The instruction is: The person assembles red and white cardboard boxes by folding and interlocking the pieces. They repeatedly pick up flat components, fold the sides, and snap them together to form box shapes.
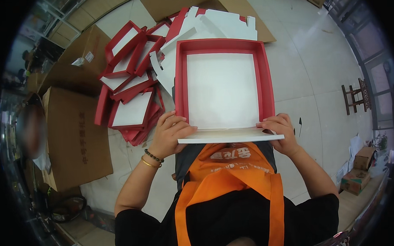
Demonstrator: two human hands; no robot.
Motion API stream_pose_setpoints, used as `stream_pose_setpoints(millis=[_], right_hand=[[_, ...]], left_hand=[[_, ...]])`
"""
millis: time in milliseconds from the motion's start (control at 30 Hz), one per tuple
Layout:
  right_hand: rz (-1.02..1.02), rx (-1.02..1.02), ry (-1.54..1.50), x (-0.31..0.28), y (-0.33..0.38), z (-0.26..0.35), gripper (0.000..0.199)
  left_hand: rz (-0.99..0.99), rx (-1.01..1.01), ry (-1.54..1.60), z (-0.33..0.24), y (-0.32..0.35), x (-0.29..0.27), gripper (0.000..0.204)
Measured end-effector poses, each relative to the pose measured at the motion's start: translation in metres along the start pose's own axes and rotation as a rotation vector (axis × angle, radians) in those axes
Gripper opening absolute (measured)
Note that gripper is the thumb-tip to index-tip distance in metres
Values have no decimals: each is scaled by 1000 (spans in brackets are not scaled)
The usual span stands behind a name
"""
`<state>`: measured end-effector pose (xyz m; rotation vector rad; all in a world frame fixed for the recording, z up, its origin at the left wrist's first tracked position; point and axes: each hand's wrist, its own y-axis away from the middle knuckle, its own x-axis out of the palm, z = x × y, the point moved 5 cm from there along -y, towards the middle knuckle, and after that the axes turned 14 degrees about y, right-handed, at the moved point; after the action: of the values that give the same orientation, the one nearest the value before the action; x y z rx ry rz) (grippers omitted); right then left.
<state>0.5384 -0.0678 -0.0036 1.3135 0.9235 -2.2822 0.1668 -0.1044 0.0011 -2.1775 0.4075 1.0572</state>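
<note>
A square box point(222, 89) with red walls and a white inside is held over my lap, three of its sides standing up. Its near side is a white flap point(231, 139) that sticks out toward me, seen nearly edge-on. At the near left corner, my left hand point(170, 131) grips the box, fingers curled over the wall and flap. My right hand point(279, 131) closes on the near right corner in the same way. Both thumbs are partly hidden.
Finished-looking red and white boxes point(133, 108) lie piled at the left. Beyond the held box is a stack of flat white and red card blanks point(219, 24) by an open carton. A large brown carton point(78, 136) stands at the left; a small stool point(356, 96) is far right.
</note>
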Motion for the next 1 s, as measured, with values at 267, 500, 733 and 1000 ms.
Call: stream_pose_setpoints(millis=[267, 500, 733, 1000], right_hand=[[-257, 348, -227, 19, 2, -4, 20], [-483, 661, -379, 25, -26, 13, 37], [-405, 483, 327, 9, -51, 31, 21], [-64, 1, 479, 24, -51, 46, 31]], left_hand=[[-418, -252, 254, 0, -10, 6, 21], [-706, -507, 167, -1, -23, 22, 18], [-960, -671, 520, 10, -32, 31, 60], [-816, -766, 730, 22, -34, 39, 58]])
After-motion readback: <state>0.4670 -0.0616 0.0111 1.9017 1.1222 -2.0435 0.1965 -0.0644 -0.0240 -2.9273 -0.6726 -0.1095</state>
